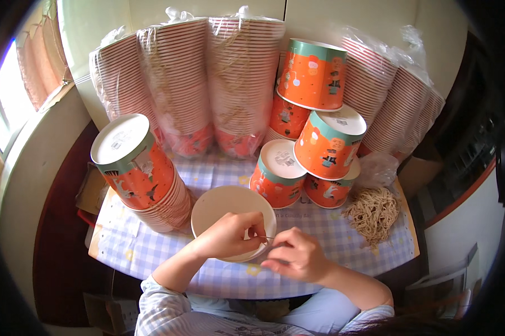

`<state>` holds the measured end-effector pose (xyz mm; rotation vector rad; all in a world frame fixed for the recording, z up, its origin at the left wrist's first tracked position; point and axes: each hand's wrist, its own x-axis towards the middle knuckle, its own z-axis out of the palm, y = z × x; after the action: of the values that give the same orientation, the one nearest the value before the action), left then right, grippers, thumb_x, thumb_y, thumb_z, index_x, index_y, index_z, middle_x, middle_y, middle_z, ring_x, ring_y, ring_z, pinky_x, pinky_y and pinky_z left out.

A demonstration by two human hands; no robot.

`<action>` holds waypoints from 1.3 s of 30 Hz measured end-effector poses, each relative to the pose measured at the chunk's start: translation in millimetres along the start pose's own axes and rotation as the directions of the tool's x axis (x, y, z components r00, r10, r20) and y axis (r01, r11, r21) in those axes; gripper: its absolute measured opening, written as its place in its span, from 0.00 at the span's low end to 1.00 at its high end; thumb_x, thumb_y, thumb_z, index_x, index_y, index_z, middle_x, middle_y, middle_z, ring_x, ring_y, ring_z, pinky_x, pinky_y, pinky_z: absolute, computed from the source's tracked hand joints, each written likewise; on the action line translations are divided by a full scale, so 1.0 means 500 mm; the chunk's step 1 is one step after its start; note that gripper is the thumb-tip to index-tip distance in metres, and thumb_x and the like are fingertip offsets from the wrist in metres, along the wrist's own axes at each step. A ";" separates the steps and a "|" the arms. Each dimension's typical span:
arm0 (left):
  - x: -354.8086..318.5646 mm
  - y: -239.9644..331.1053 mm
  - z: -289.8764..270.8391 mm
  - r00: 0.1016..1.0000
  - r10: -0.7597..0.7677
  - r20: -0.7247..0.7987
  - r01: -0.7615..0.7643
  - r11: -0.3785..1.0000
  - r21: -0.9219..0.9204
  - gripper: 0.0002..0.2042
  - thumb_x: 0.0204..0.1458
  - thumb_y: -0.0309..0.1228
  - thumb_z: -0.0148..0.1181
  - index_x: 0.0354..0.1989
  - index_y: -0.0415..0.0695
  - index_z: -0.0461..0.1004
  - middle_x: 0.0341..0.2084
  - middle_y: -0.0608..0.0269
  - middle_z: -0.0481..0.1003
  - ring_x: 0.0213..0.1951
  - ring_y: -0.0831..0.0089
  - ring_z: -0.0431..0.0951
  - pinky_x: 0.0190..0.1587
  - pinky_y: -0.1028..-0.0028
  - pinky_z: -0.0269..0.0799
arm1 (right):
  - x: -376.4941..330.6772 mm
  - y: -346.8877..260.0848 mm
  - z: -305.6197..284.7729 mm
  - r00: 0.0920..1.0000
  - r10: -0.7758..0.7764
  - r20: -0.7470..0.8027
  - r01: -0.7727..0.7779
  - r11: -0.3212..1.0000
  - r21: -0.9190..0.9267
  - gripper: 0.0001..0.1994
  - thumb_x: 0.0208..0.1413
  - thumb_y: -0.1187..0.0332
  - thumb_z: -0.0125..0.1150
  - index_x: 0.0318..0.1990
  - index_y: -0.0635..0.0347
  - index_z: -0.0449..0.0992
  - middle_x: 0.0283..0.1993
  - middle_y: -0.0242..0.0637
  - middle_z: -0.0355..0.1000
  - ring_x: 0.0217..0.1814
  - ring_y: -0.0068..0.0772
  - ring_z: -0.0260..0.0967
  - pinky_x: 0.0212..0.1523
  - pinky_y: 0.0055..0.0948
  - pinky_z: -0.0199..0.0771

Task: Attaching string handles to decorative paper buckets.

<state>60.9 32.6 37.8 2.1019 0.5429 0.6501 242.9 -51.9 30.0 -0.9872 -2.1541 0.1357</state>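
Observation:
A paper bucket point(221, 203) with a plain cream inside stands at the table's front, its mouth facing me. Over its right rim, my left hand point(237, 234) is closed in a pinch. My right hand point(299, 256) is beside it on the right, thumb and fingers bent together. A thin pale string point(269, 237) runs between the fingertips of both hands. Where its ends go is hidden by my fingers. To the right lies a loose heap of tan strings point(374, 215), apart from my hands.
Left of the bucket leans a stack of nested orange and green buckets point(142, 173). Several upside-down buckets point(330, 143) are piled behind on the right. Tall plastic-wrapped bucket stacks point(244, 78) line the back. A checked cloth point(152, 255) covers the table.

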 end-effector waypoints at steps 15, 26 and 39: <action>0.001 0.014 0.000 0.998 0.036 0.058 -0.038 0.999 0.032 0.05 0.40 0.25 0.57 0.25 0.42 0.68 0.18 0.62 0.72 0.22 0.70 0.74 0.25 0.74 0.67 | 0.002 0.027 -0.001 0.842 0.476 0.252 -0.534 0.672 0.514 0.13 0.44 0.71 0.62 0.37 0.61 0.67 0.32 0.32 0.71 0.25 0.15 0.66 0.25 0.18 0.67; 0.001 0.003 0.001 0.997 0.051 0.051 -0.052 0.999 0.004 0.07 0.41 0.26 0.59 0.27 0.40 0.68 0.19 0.60 0.71 0.22 0.69 0.73 0.25 0.73 0.67 | 0.003 0.027 -0.005 0.887 0.427 0.175 -0.460 0.846 0.268 0.14 0.41 0.69 0.65 0.35 0.60 0.68 0.31 0.33 0.71 0.21 0.18 0.62 0.22 0.20 0.65; 0.002 0.001 0.000 0.996 0.032 0.086 -0.032 0.999 0.006 0.07 0.41 0.26 0.59 0.27 0.40 0.68 0.20 0.59 0.72 0.23 0.68 0.73 0.26 0.74 0.67 | -0.001 0.029 0.008 0.857 0.482 0.180 -0.511 0.754 0.412 0.11 0.44 0.73 0.62 0.35 0.61 0.68 0.26 0.31 0.71 0.20 0.15 0.61 0.21 0.18 0.64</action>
<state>61.5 32.9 38.5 2.1389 0.4651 0.5738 249.3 -41.3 21.4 -1.2572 -1.7339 0.8957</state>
